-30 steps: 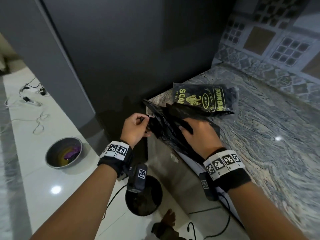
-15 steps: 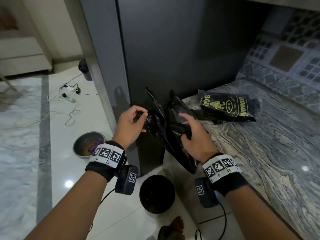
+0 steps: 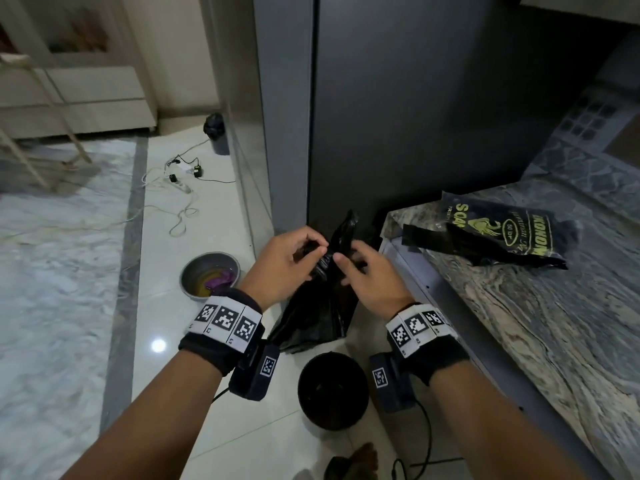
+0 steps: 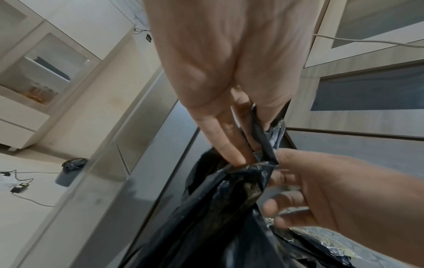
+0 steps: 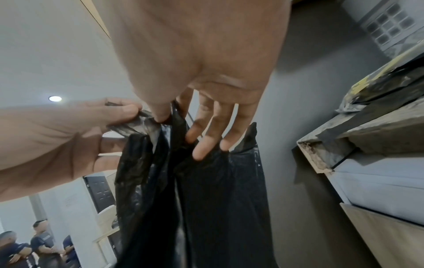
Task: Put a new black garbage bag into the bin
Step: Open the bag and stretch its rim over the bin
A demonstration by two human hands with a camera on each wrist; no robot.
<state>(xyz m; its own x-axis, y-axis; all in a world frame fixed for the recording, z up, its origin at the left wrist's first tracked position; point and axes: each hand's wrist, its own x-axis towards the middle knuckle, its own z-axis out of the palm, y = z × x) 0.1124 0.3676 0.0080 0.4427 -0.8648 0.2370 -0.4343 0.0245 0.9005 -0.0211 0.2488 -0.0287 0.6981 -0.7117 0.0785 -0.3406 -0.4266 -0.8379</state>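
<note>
A crumpled black garbage bag hangs in the air between my hands, just above the round black bin on the floor. My left hand pinches the bag's top edge between thumb and fingers. My right hand pinches the same edge right beside it, thumb and index on the plastic, its other fingers spread against the bag. The bag's lower part is hidden behind my wrists. The pack of bags lies on the counter.
The marbled counter runs along the right, with a tall dark cabinet behind the bag. On the white floor are a grey bowl, loose cables and a power strip, and a second small bin. A foot stands near the bin.
The bag has come off the counter edge and moved left and down over the bin. My hands have drawn close together on its top edge.
</note>
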